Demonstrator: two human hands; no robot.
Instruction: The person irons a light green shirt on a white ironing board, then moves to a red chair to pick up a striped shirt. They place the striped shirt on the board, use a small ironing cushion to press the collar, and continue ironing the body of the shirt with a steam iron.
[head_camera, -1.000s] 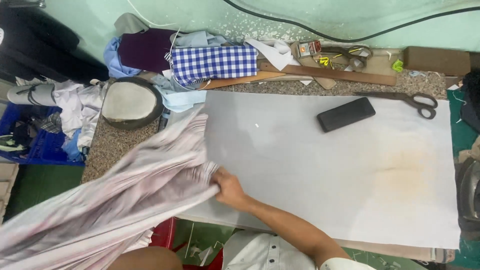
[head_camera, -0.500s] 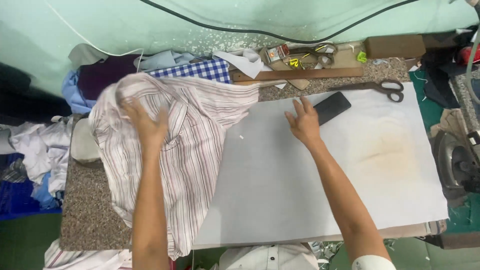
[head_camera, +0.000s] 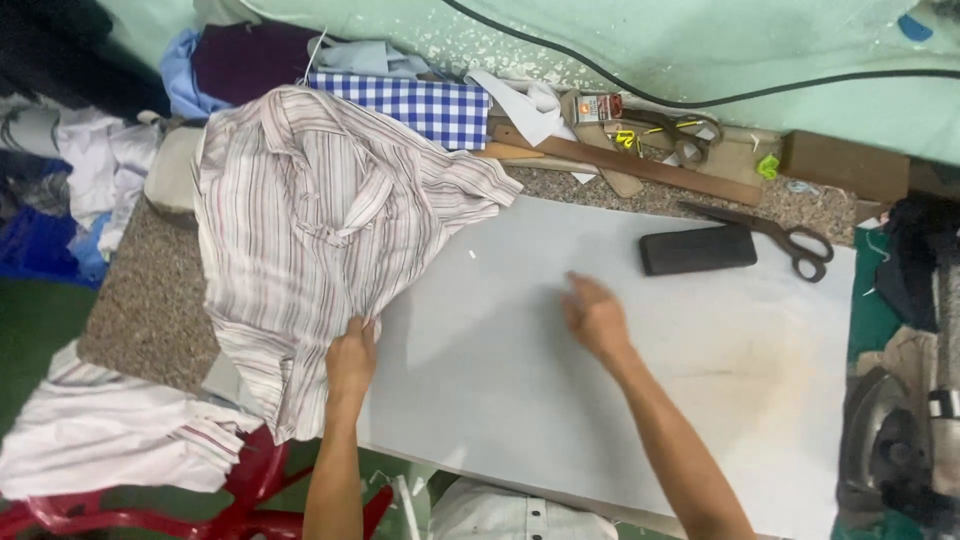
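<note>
Pale green wall (head_camera: 760, 40) behind, black cable (head_camera: 700, 95) across it; speckled stone counter (head_camera: 140, 300); green floor (head_camera: 30, 340).

One small box (head_camera: 598, 107) at the back edge of the table, by the wall, between the white cloth scraps and the yellow-handled scissors. Rectangular, white face with an orange-red patch (print too small to make out). No signs or lit screens in view.
</note>
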